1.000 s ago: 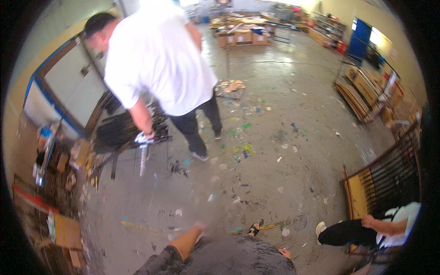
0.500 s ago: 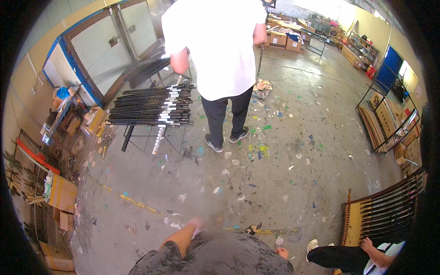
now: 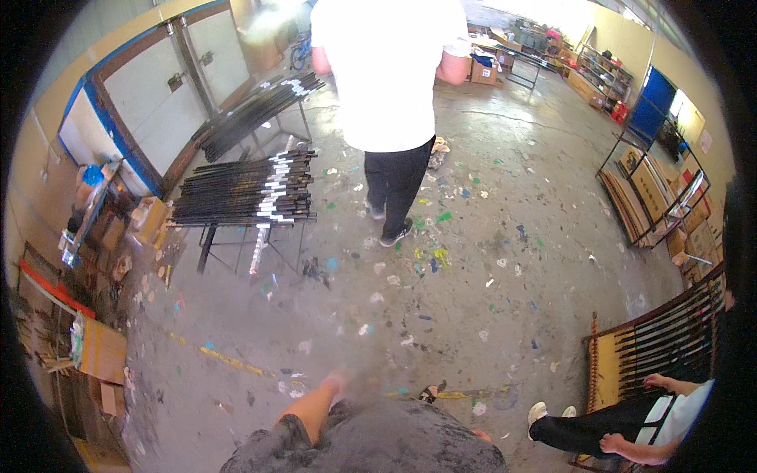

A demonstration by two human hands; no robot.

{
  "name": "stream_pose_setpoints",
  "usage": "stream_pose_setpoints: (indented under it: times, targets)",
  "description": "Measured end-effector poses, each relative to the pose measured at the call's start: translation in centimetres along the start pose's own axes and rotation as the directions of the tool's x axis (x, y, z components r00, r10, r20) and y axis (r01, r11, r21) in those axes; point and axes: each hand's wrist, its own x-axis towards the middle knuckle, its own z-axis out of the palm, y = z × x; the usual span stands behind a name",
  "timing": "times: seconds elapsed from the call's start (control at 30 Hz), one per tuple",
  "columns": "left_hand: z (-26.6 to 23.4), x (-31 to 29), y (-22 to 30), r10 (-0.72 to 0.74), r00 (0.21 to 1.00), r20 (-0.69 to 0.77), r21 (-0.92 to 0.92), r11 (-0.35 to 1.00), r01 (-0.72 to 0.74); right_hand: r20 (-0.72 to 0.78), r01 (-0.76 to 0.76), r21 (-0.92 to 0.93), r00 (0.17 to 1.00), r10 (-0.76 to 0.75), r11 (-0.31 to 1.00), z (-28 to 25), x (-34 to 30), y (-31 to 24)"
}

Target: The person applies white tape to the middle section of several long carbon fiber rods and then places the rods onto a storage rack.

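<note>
My left hand (image 3: 334, 384) hangs at the end of my bare forearm, low in the middle of the view. A hazy patch smears its fingers, and nothing shows in it. Of my right hand (image 3: 482, 435) only a small edge peeks out beside my dark grey shirt (image 3: 371, 441); its fingers are hidden. Neither hand touches anything that I can see. The floor (image 3: 473, 315) below them is grey concrete, spotted with paint, with a worn yellow line (image 3: 236, 363) across it.
Ahead stands a person in a white top (image 3: 386, 79). Bundles of black rods (image 3: 236, 189) rest on stands at left. Another person (image 3: 583, 430) is at lower right beside a rack of dark rods (image 3: 662, 347). Cardboard boxes (image 3: 102, 351) line the left; a shelf frame (image 3: 643, 189) stands right.
The person in white has stepped farther ahead, arms now closer in. At lower right, the other person shows both hands now. My right hand has slipped further behind my shirt.
</note>
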Motion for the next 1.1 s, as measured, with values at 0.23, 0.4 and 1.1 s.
stream_pose_setpoints:
  times: [0.23, 0.4, 1.1]
  targets:
    - [-0.4, 0.5, 0.1, 0.023, 0.995, 0.101, -0.216, 0.976, 0.0, 0.033, 0.018, -0.08, 0.999, -0.015, 0.997, 0.1, -0.1, -0.7]
    - [-4.9, -2.5, 5.3, -0.044, 0.986, 0.163, -0.171, 0.983, 0.072, 0.023, 0.008, -0.098, 1.0, -0.005, 0.995, -0.2, 0.1, -0.4]
    - [-6.9, -4.6, 8.1, -0.152, 0.965, 0.213, -0.28, 0.937, 0.209, -0.004, -0.015, -0.09, 1.0, 0.015, 0.996, -0.1, -0.3, 0.5]
